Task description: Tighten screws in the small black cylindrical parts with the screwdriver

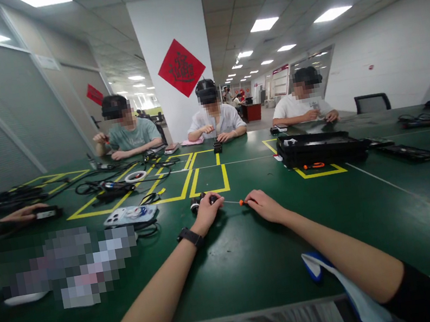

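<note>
Over the green table's middle, my left hand (pixel 205 210) is closed on a small black device (pixel 195 205) with rounded parts; the fingers cover much of it, so its kind is unclear. From the right, my right hand (pixel 262 205) grips the orange handle of a screwdriver (pixel 242 202). Its thin metal shaft points left, and the tip reaches the device near my left fingertips. Whether the tip sits in a screw is too small to make out. A dark watch band circles my left wrist.
Left of my arm lie a phone (pixel 130 215), cables and blurred-out items. A black open case (pixel 320 148) stands at the back right, with an orange-handled tool (pixel 313 166) beside it. A blue-white strap (pixel 349 287) lies near my right forearm. Three people sit opposite; another person's hands are at left.
</note>
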`<state>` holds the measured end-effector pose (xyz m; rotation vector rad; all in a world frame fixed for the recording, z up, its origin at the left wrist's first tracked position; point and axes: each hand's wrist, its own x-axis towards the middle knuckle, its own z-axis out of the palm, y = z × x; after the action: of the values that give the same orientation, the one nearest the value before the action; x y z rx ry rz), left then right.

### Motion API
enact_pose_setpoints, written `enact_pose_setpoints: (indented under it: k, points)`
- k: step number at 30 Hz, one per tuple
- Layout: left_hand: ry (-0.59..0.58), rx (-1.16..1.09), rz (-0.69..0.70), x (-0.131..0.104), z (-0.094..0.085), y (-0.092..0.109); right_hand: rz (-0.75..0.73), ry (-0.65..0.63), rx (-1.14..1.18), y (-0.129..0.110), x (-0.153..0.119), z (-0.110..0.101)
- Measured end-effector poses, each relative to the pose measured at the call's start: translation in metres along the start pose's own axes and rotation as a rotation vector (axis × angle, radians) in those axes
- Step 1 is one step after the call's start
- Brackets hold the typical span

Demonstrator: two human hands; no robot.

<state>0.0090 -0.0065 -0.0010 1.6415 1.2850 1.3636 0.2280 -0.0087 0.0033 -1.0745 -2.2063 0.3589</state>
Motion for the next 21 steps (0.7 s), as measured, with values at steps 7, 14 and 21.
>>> enact_pose_setpoints:
  k: [7,14,21]
  points:
    - [-0.001,-0.001,-0.008,-0.0013,0.0001,0.0033,-0.033,0.016,0.028,-0.0055,-0.0037,-0.0029]
    - [0.003,0.010,-0.003,-0.0012,0.0004,0.0047,-0.030,0.017,0.090,-0.0071,-0.0029,-0.0033]
    - [0.005,0.037,0.013,-0.0002,-0.0001,0.0015,-0.018,0.012,0.008,-0.0014,-0.0006,-0.0021]
